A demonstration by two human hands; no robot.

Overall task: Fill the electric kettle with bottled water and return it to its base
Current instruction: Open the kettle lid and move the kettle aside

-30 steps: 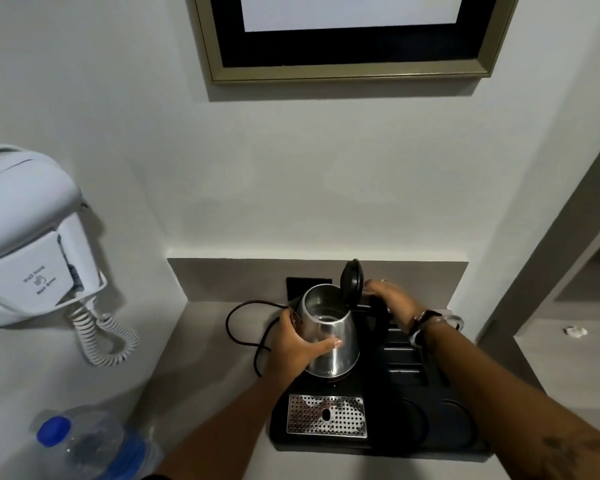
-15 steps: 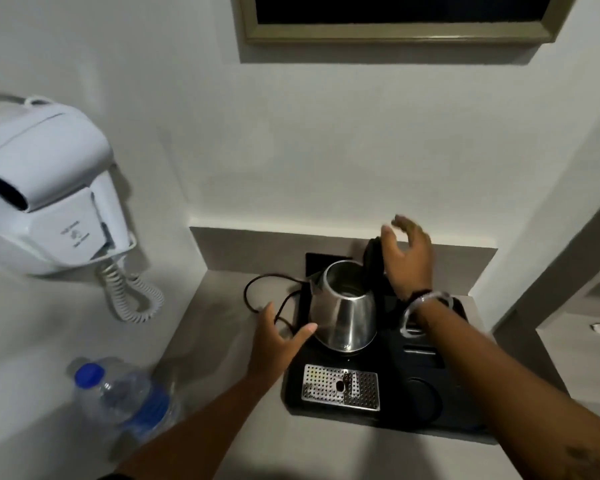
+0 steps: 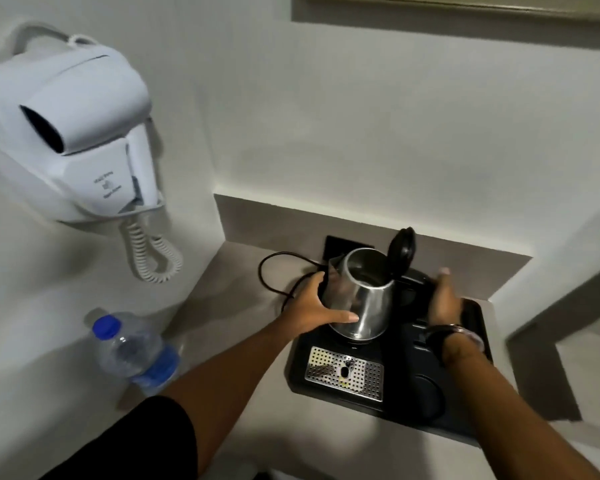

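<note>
With the lid (image 3: 401, 253) raised, the kettle (image 3: 361, 296) stands on the black tray (image 3: 471, 393), ready for filling.

From left to right: a wall-mounted hair dryer (image 3: 66, 133); the capped water bottle (image 3: 136, 351), upright on the table (image 3: 222, 341) and well apart from the tray; the left hand (image 3: 312, 306), fingers curled around the kettle's steel body in a steadying grasp; the right hand (image 3: 442, 299), fingers extended and released, beside the handle side and holding nothing. The base itself is hidden under the kettle. Judged step: preparation, with no pouring begun. The next move calls for freeing one hand, fetching and uncapping the bottle, then pouring into the open mouth without wetting the cord (image 3: 274, 271).
</note>
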